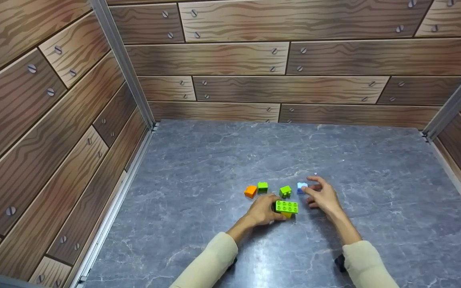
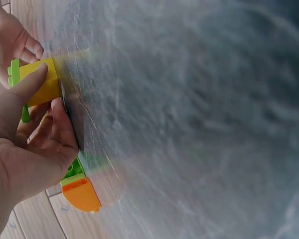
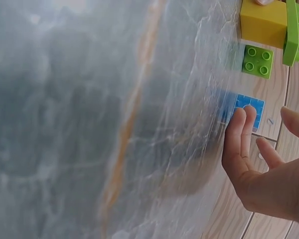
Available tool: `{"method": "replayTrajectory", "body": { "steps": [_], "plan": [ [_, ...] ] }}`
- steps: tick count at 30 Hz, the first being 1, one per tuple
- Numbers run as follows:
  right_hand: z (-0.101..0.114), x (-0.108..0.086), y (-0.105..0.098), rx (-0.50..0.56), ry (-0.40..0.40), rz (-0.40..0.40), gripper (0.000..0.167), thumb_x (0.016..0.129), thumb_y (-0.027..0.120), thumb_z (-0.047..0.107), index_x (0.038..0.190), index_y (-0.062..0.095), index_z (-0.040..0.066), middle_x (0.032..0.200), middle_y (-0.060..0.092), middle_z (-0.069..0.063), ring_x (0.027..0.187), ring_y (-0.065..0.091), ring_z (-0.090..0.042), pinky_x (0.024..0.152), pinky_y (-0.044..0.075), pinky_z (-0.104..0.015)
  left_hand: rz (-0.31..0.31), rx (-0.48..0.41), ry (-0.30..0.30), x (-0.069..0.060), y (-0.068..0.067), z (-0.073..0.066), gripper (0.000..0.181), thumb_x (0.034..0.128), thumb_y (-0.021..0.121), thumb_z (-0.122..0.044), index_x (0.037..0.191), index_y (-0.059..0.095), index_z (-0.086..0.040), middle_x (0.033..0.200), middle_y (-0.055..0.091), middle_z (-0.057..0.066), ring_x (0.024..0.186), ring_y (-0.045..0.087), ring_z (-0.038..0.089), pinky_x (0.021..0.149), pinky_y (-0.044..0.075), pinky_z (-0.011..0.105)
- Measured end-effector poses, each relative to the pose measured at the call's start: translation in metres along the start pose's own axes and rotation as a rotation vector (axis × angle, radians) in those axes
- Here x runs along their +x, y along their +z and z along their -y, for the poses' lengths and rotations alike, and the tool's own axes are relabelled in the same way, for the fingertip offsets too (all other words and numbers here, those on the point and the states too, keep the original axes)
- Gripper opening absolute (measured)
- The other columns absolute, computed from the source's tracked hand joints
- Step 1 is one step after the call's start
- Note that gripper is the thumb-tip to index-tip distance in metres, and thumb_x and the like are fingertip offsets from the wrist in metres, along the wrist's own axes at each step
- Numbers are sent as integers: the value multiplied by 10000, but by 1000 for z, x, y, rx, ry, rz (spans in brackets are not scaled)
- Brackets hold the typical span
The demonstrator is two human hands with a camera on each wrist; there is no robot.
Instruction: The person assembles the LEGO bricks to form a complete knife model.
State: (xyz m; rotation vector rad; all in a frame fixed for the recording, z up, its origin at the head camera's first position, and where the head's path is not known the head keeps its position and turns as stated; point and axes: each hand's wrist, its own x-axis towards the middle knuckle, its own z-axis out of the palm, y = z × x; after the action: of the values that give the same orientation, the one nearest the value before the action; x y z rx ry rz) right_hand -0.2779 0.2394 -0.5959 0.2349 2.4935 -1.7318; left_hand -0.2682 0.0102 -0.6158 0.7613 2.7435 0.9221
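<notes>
My left hand grips a stack with a green eight-stud plate on top of yellow blocks; the thumb lies on the yellow side in the left wrist view. My right hand is at a small blue block, fingertips against or just over it, fingers loosely bent and not closed round it. In the right wrist view the blue block is partly behind two fingers. A small green block stands between the blue one and the stack.
Another green block and an orange block with a curved side sit left of the hands' far side. The grey marbled surface is bounded by wood-patterned walls at the back, left and right.
</notes>
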Motion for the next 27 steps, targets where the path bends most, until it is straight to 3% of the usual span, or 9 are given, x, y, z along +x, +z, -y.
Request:
{"method": "replayTrajectory", "body": {
  "steps": [10,20,27],
  "plan": [
    [0,3,3,-59,16,25,566,1005,705,236,1490,502,25,1241,585,-257,736,719,-229,608,607,-344,-12,-3,22,0,0,1,488,815,907,-283,1223,737,-75,1122,715,31,1037,654,149,981,489,274],
    [2,9,9,-97,6,15,502,988,722,181,1434,560,17,1024,682,-152,646,674,-180,527,569,-309,-6,-8,13,1,2,2,505,817,907,-291,1242,735,-81,1131,714,29,1047,648,144,991,484,280],
    [2,11,14,-114,-7,0,468,976,736,185,1388,595,13,1048,722,-168,628,659,-170,497,540,-288,0,-9,3,0,1,2,501,828,899,-296,1250,732,-82,1139,709,24,1050,648,144,986,489,278]
  ]
}}
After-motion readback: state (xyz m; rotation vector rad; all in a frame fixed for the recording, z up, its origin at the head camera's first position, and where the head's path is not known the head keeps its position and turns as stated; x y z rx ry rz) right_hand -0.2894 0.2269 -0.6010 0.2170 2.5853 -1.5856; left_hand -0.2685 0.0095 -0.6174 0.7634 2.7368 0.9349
